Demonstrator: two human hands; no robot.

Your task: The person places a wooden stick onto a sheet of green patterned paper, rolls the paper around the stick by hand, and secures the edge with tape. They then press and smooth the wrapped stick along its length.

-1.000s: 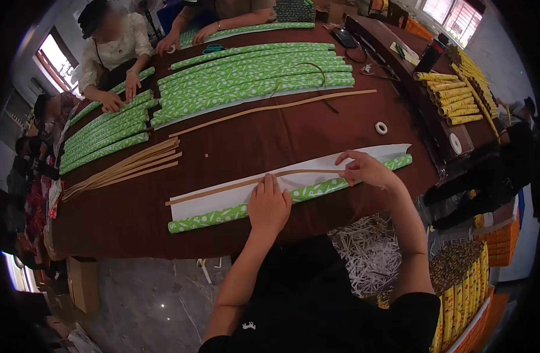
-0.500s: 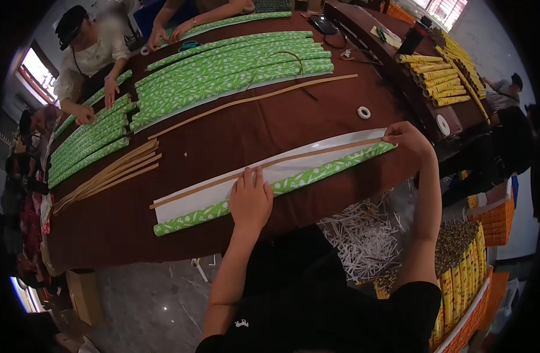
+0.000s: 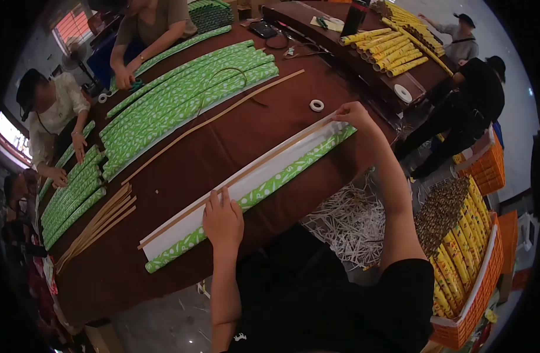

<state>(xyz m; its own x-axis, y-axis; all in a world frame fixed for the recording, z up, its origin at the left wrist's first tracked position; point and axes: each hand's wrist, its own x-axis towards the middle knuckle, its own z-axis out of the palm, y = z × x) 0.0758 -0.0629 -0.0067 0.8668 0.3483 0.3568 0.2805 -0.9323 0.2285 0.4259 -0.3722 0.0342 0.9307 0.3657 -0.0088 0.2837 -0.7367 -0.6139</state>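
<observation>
Holding strip (image 3: 264, 163) against sheet (image 3: 269, 169), centre of frame, with flat, loosely spread fingers of left hand (image 3: 223, 220); pinching far end, upper right of centre, in closed fingers of right hand (image 3: 346, 113). Best drawn taut, parallel to edge.

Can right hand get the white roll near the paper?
Likely yes: the white roll sits close to the right hand, nothing standing between, though that hand is busy with the strip.

- The right hand (image 3: 353, 112) has moved to the tan strip (image 3: 264, 164)'s end, right of centre.
- The strip's bow has flattened.
- Upper left, a co-worker's hand (image 3: 125, 77) has reached the scissors (image 3: 137, 86).
</observation>
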